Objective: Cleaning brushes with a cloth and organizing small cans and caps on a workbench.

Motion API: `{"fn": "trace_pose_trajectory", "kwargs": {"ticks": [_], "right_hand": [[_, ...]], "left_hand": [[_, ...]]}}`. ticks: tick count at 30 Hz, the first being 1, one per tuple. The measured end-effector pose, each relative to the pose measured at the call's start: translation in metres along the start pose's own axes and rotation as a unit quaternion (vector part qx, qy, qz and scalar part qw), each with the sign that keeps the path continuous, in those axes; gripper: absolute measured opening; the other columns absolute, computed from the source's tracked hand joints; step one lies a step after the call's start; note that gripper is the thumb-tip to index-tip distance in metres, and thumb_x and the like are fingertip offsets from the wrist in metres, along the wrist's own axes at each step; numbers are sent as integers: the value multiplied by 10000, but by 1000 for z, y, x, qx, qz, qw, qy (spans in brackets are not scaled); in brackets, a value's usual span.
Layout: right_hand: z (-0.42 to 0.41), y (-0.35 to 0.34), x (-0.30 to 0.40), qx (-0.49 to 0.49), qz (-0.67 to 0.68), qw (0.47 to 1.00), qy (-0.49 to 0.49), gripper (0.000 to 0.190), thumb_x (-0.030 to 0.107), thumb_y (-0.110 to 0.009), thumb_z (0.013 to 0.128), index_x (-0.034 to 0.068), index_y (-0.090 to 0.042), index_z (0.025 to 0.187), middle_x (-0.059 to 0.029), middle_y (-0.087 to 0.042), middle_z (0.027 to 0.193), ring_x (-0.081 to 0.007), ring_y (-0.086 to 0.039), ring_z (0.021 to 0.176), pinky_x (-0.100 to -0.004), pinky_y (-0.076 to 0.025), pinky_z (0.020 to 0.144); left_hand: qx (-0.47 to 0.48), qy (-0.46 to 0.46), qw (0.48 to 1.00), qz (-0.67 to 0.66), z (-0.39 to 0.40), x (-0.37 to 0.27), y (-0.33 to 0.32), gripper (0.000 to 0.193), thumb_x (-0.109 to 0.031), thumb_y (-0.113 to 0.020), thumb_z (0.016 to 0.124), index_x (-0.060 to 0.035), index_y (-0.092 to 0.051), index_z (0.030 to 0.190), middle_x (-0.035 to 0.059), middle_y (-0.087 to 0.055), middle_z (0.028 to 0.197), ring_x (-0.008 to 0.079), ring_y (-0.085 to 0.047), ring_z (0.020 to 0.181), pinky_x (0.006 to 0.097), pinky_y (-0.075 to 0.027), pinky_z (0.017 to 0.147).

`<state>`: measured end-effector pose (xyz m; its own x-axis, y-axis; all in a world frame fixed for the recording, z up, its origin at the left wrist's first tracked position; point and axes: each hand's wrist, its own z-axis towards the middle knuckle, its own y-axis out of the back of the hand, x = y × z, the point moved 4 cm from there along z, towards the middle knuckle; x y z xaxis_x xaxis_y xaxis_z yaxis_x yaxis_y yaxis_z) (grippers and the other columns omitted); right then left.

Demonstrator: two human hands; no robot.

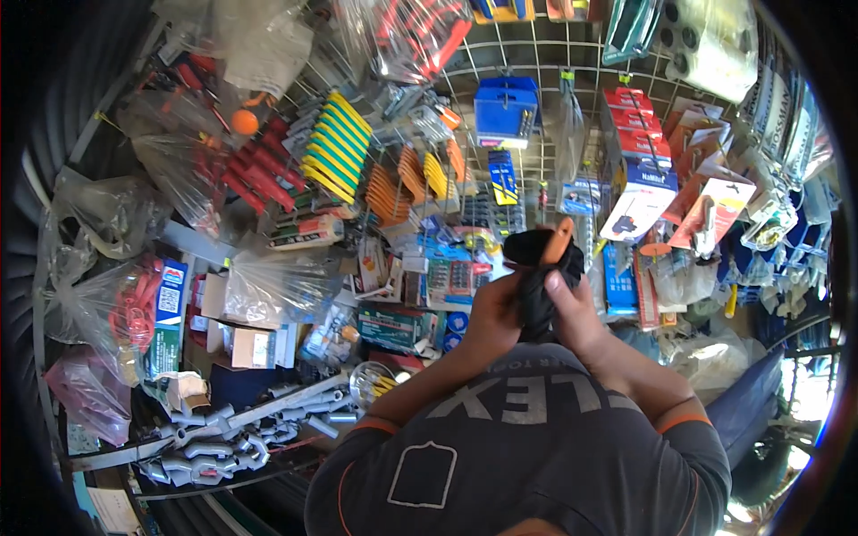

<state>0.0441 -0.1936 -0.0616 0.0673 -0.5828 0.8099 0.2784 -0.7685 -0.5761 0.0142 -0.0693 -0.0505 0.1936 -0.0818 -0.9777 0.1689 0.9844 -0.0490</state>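
My left hand [495,313] and my right hand [578,309] are together in front of my chest. Between them is a bunched piece of black cloth [536,308], gripped from both sides. Out of its top sticks an orange handle [558,240] with a hole near its end; its other end is hidden in the cloth. My right thumb presses on the cloth just below that handle. The left fingers are mostly hidden behind the black bundle.
Ahead stands a wire grid rack [496,50] hung with packaged goods. Red and white boxes [637,161] hang at right, near yellow and orange putty knives [395,181]. Grey pipe fittings [214,449] lie at lower left, beside an open cardboard box [249,347] and plastic bags [281,281].
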Motion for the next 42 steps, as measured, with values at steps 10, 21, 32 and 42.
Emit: {"fn": "trace_pose_trajectory", "kwargs": {"ticks": [10, 21, 32, 42], "right_hand": [[8, -3, -10, 75, -232, 965, 101, 370, 214, -644, 956, 7, -571, 1255, -198, -428, 1404, -315, -413, 1333, -406, -314, 1115], [-4, 20, -49, 198, -126, 955, -181, 553, 312, -683, 941, 55, -448, 1370, -106, -608, 1087, -166, -604, 963, -324, -498, 860], [-18, 11, -33, 172, -200, 951, -163, 150, 31, -660, 842, -16, -605, 974, -73, -663, 780, -156, -669, 696, -303, -548, 636], [18, 50, -12, 198, -332, 915, -118, 298, 175, -664, 908, -11, -673, 1141, -108, -710, 911, -142, -667, 758, -280, -528, 648]], "left_hand": [[86, -43, 991, -94, -2, 21, 15, 1003, -2, -667, 838, -107, 7, 1574, 142, -381, 1456, 243, -481, 1296, 382, -385, 1090], [-155, -8, 963, -219, -3, 48, 39, 448, 38, -472, 973, -42, -364, 1400, 110, -551, 1287, 222, -575, 1166, 373, -464, 1001], [-124, -11, 950, -286, -11, 42, 39, 390, 28, -496, 979, -19, -442, 1362, 102, -591, 1188, 225, -615, 1132, 344, -481, 975], [-152, 39, 983, -95, -16, 53, 55, 214, -43, -538, 1001, 0, -561, 1209, 58, -648, 1099, 141, -620, 1027, 295, -486, 932]]}}
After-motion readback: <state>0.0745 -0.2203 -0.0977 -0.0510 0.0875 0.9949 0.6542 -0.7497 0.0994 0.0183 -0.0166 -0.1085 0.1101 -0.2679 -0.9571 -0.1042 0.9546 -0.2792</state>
